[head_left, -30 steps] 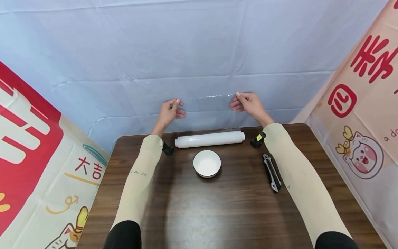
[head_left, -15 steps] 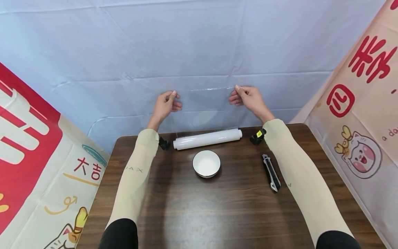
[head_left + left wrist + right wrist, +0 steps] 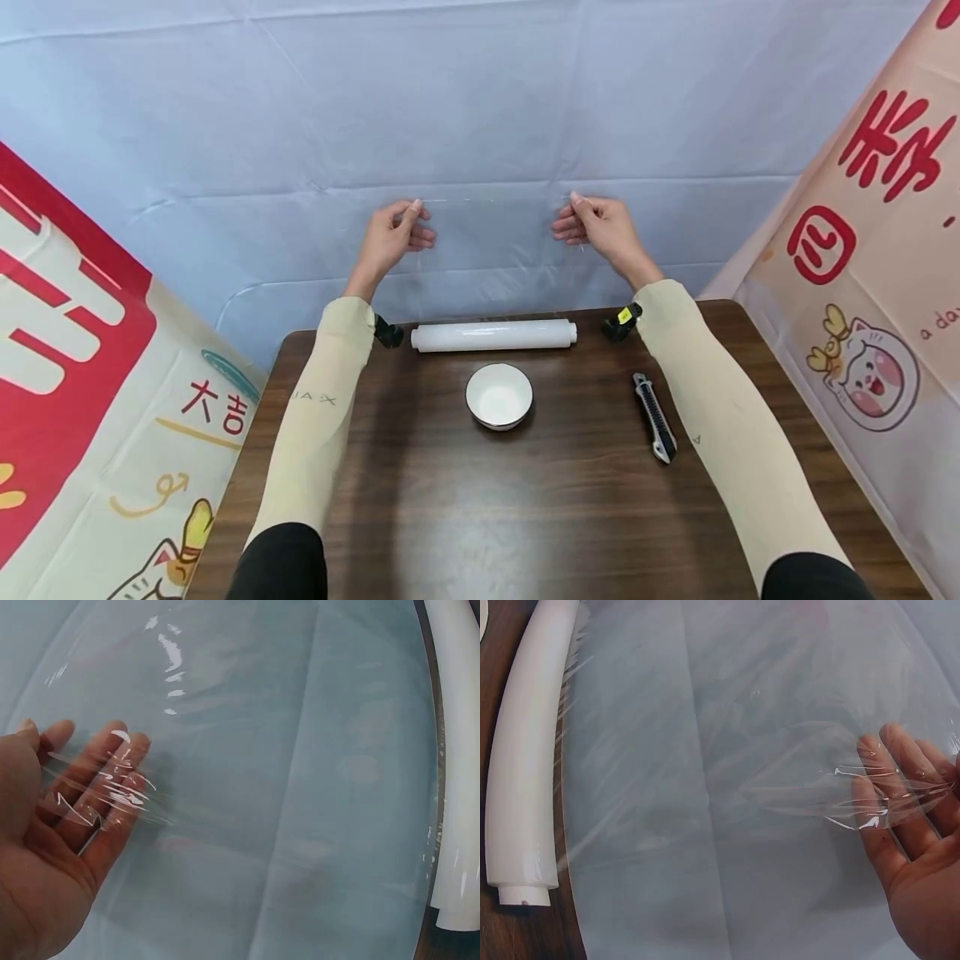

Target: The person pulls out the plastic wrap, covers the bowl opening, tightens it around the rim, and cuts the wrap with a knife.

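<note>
A clear sheet of cling film (image 3: 495,237) stretches between my two hands and runs down to the white cling film roll (image 3: 493,335) near the table's far edge. My left hand (image 3: 390,240) pinches one corner of the sheet between thumb and index finger. The opposite corner is pinched by my right hand (image 3: 603,233). In both wrist views the film gathers in creases at the fingers, with the other fingers spread behind it. A white bowl (image 3: 498,396) with a dark rim stands upright in front of the roll.
A black and silver utility knife (image 3: 655,418) lies on the brown wooden table (image 3: 480,508), right of the bowl beside my right forearm. A pale cloth backdrop (image 3: 480,100) hangs behind the table, and printed banners (image 3: 862,325) stand at both sides.
Both hands have risen, the left also shifting leftward, drawing the film out further. The roll has turned and slid slightly left, tilting and then levelling. Bowl and knife stay put.
</note>
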{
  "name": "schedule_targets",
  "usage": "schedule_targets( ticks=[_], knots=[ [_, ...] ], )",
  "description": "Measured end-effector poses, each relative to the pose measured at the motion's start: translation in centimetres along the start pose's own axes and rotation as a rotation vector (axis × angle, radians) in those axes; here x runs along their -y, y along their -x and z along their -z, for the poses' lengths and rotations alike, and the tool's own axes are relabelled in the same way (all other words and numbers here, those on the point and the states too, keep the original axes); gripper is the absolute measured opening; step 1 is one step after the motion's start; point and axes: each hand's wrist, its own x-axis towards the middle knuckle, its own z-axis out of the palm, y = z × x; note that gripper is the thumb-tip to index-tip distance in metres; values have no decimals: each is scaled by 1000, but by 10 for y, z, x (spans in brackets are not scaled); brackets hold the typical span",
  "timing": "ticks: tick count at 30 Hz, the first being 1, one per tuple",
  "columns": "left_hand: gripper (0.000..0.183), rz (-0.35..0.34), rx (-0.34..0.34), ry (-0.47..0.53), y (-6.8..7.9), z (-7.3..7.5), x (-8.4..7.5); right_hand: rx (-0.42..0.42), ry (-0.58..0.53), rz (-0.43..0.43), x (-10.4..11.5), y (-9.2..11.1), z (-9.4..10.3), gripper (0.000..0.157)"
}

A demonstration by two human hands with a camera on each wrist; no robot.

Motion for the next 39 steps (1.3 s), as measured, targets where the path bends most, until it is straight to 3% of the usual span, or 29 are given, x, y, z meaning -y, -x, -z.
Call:
schedule_targets(
  ticks=[8, 15, 22, 32, 39],
  knots=[
    [52, 29, 37, 10, 15, 5, -5, 24, 11, 23, 4, 4, -3, 56],
    [50, -28, 78, -2, 34, 12, -3, 54, 70, 123, 3, 20, 0, 55],
    [54, -58, 107, 23, 59, 15, 10, 60, 173, 195, -5, 45, -3, 50],
    [47, -147, 116, 33, 95, 1, 27, 194, 137, 239, -20, 81, -2, 44],
    [50, -92, 140, 20, 120, -1, 40, 254, 108, 288, -26, 103, -4, 40]
  ],
)
